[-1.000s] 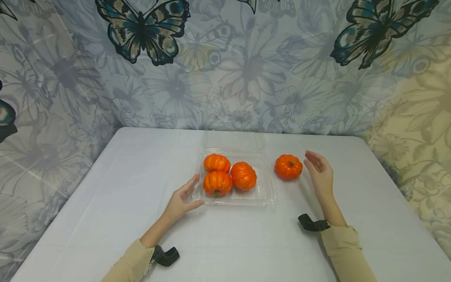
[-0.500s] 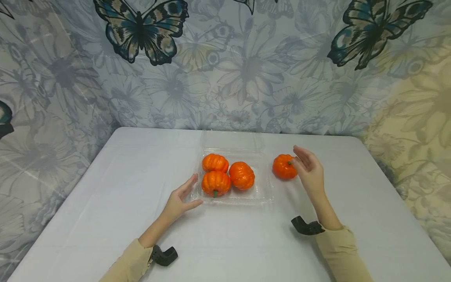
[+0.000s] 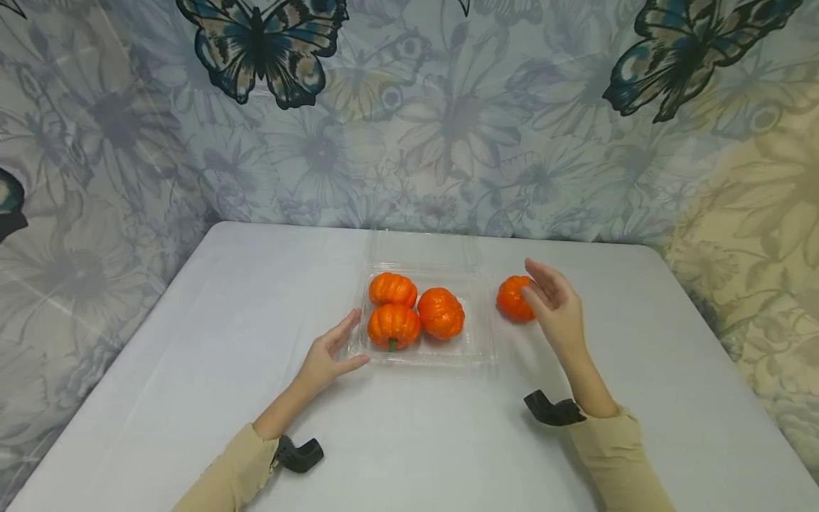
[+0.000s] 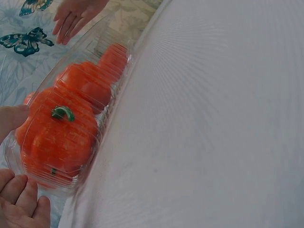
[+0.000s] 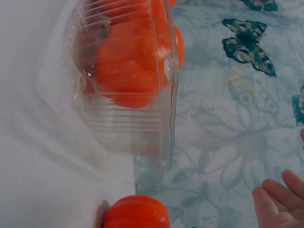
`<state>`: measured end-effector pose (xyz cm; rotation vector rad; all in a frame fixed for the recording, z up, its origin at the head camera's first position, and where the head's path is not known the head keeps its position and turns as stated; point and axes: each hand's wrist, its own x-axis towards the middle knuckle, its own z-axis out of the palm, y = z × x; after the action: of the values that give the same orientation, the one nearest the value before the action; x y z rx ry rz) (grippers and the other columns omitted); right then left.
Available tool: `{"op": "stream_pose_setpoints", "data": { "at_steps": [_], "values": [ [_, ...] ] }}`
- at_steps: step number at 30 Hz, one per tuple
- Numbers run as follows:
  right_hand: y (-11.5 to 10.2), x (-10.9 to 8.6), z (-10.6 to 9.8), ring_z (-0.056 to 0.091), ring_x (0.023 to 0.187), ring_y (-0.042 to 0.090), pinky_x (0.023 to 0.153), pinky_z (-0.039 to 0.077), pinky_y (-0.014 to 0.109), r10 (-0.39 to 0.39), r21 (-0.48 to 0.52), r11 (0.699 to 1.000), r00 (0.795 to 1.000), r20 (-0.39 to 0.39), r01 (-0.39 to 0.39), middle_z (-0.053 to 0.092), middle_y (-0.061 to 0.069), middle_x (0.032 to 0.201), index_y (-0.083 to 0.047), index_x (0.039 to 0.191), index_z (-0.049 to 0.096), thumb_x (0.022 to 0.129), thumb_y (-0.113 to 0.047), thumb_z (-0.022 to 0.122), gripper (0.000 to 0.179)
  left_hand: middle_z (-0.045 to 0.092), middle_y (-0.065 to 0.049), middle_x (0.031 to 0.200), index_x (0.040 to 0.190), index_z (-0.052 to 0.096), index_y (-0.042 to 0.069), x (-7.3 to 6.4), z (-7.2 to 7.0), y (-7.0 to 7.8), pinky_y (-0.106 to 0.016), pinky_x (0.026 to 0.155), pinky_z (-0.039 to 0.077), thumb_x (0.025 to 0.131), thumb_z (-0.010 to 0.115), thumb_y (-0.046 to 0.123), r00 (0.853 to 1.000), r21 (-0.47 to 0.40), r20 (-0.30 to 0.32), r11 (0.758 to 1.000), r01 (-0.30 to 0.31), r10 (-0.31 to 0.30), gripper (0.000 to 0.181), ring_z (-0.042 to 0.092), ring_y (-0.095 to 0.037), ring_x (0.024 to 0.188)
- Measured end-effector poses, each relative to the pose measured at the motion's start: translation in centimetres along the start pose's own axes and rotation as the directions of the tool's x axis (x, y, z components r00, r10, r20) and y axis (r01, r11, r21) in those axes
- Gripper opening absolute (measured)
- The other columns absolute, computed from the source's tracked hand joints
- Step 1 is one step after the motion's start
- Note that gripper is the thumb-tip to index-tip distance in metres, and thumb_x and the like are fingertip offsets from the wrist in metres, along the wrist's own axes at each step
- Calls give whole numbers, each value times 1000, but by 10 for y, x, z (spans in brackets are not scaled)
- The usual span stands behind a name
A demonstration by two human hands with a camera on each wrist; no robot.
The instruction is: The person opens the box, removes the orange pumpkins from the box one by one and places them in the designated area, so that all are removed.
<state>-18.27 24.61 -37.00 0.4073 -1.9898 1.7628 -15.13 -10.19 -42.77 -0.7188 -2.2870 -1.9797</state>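
A clear plastic clamshell box (image 3: 476, 348) lies on the table with its lid (image 3: 425, 249) folded back. Inside sit three small orange pumpkins, the front left pumpkin (image 3: 390, 328) with its green stem toward me. My left hand (image 3: 323, 361) is spread at the box's left front corner, fingers fairly straight; whether it touches the wall I cannot tell. Just right of the box a single pumpkin (image 3: 512, 299) rests on the table. My right hand (image 3: 557, 311) hovers at its right side, fingers relaxed, partly covering it. In the right wrist view the fingers (image 5: 282, 197) stand apart from that pumpkin.
A white-covered table (image 3: 435, 441) carries everything. Behind it hangs a floral cloth (image 3: 448, 149) with printed butterflies. Each forearm wears a beige sleeve, and a black wrist camera (image 3: 553, 410) juts from the right one.
My right hand has moved left toward the single pumpkin and now overlaps its right part in the head view. The left hand and the box keep their places.
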Motion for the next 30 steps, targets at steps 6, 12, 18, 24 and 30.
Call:
{"op": "stream_pose_setpoints", "data": {
  "at_steps": [6, 12, 18, 24, 30],
  "values": [
    [-1, -1, 3, 45, 115, 22, 95, 36, 30, -30, 6, 1000, 999, 41, 30, 44, 28, 124, 17, 118, 44, 81, 13, 56, 40, 28, -27, 135, 131, 26, -17, 2, 1, 4, -36, 101, 24, 72, 66, -14, 1000, 5, 6, 1000, -5, 5, 71, 26, -36, 125],
    [-4, 1, 6, 45, 115, 22, 96, 35, 34, -45, 2, 999, 998, 50, 45, 46, 27, 123, 17, 119, 44, 81, 13, 56, 39, 28, -27, 136, 131, 27, -17, 4, 1, 2, -37, 101, 25, 72, 66, -14, 1000, 9, 11, 1000, -16, 15, 71, 26, -35, 125],
    [-4, 4, 15, 42, 118, 24, 97, 33, 30, -2, 59, 998, 996, 88, -3, 41, 29, 126, 16, 121, 43, 76, 20, 57, 48, 29, -21, 138, 134, 28, -10, 4, -2, -19, -32, 102, 24, 72, 68, -11, 1000, -2, 3, 1000, -11, 11, 74, 27, -30, 126],
    [-4, 4, 22, 39, 120, 26, 96, 34, 26, -28, -26, 999, 979, 204, 34, 42, 24, 129, 12, 125, 43, 74, 16, 64, 55, 31, -18, 138, 135, 30, -7, 3, -3, -29, -27, 101, 25, 73, 71, -3, 999, -3, 4, 999, -36, 36, 74, 28, -26, 126],
    [-8, 7, 34, 36, 123, 26, 98, 33, 29, -33, 49, 999, 957, 289, 20, 39, 25, 131, 11, 128, 40, 76, 10, 65, 57, 31, -17, 138, 135, 31, -7, 1, -4, -30, -27, 101, 25, 72, 72, -3, 1000, -16, -11, 1000, -15, 14, 75, 29, -27, 126]
  ]
}}
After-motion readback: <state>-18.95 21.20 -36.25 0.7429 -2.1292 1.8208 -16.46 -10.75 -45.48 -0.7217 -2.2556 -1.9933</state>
